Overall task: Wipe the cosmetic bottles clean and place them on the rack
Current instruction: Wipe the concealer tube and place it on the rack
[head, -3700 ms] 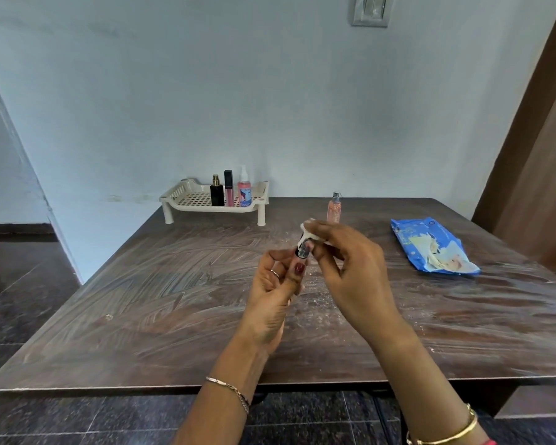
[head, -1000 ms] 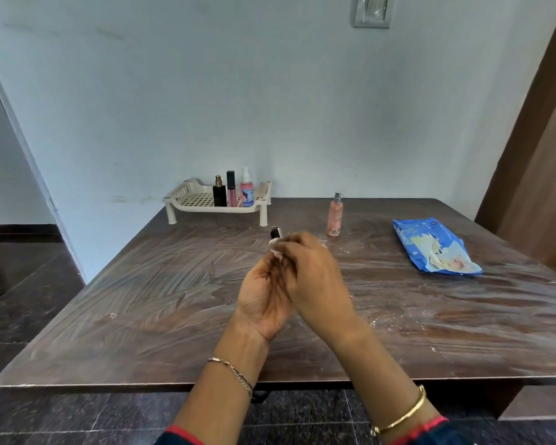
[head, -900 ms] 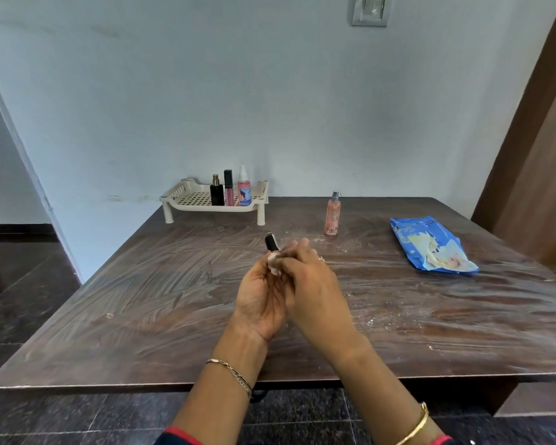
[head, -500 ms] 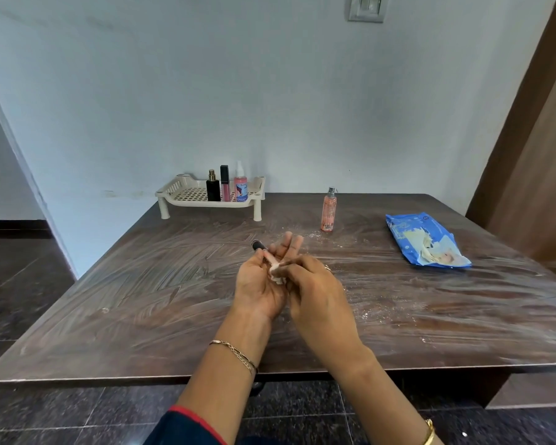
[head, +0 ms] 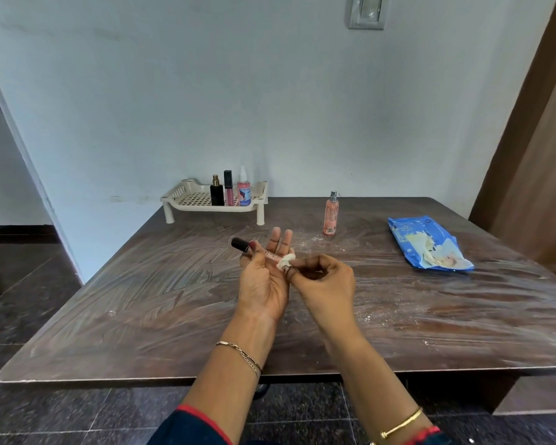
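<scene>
My left hand (head: 264, 281) holds a slim pink lip-gloss tube (head: 254, 249) with a dark cap, lying across its fingers above the table, cap pointing left. My right hand (head: 325, 284) pinches a small white wipe (head: 284, 261) against the tube's lower end. A cream plastic rack (head: 190, 203) stands at the table's far edge by the wall. On it stand a black perfume bottle (head: 216, 194), a pink gloss tube (head: 228, 188) and a pink spray bottle (head: 244, 190). A peach spray bottle (head: 331, 214) stands alone on the table, right of the rack.
A blue pack of wipes (head: 427, 244) lies on the right side of the dark wooden table (head: 142, 303). White specks are scattered on the tabletop near the peach bottle. A wooden door stands at the far right. The wall is close behind the rack.
The tube has tipped from nearly upright to lying across my left fingers, cap to the left. My right hand has slid the wipe down to the tube's lower end.
</scene>
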Demonstrator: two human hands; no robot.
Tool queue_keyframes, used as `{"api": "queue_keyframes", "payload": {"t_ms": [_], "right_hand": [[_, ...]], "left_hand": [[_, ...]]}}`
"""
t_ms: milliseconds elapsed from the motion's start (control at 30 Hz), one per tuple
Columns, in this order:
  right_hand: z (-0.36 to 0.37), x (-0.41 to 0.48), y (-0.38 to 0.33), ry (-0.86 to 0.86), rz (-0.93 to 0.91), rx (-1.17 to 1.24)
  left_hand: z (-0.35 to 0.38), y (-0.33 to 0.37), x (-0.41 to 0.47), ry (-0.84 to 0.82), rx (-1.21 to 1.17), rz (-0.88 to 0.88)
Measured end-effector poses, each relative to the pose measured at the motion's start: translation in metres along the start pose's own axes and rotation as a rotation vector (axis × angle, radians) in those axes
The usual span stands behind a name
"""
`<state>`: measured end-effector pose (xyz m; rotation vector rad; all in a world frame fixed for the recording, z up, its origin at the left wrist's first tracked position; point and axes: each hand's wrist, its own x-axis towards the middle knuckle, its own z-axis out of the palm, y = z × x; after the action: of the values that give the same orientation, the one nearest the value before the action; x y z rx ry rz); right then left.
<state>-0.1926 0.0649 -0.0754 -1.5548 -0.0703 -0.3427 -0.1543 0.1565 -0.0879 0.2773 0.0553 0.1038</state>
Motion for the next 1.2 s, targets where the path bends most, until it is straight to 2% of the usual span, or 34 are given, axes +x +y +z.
{"api": "queue_keyframes", "payload": {"t_ms": [100, 267, 500, 700, 900, 1067, 1200], "right_hand": [[-0.001, 0.005, -0.006, 0.015, 0.13, 0.264], [0.001, 0.015, -0.006, 0.071, 0.461, 0.696], [0.009, 0.022, -0.007, 0.093, 0.539, 0.829], [0.027, 0.038, -0.014, 0.101, 0.543, 0.797], [0.056, 0.064, -0.014, 0.07, 0.457, 0.617], [0.075, 0.083, -0.008, 0.021, 0.337, 0.42], [0.091, 0.103, 0.001, -0.025, 0.321, 0.321]], "left_hand": [[0.007, 0.003, -0.006, -0.044, 0.051, 0.037], [0.013, 0.009, -0.013, -0.098, 0.192, 0.041], [0.011, 0.02, -0.014, -0.096, 0.331, 0.097], [0.013, 0.046, 0.003, 0.042, 0.512, 0.203], [0.012, 0.085, 0.035, 0.182, 0.717, 0.301], [0.02, 0.141, 0.072, 0.19, 0.878, 0.43], [0.028, 0.177, 0.106, 0.189, 1.06, 0.472]]}}
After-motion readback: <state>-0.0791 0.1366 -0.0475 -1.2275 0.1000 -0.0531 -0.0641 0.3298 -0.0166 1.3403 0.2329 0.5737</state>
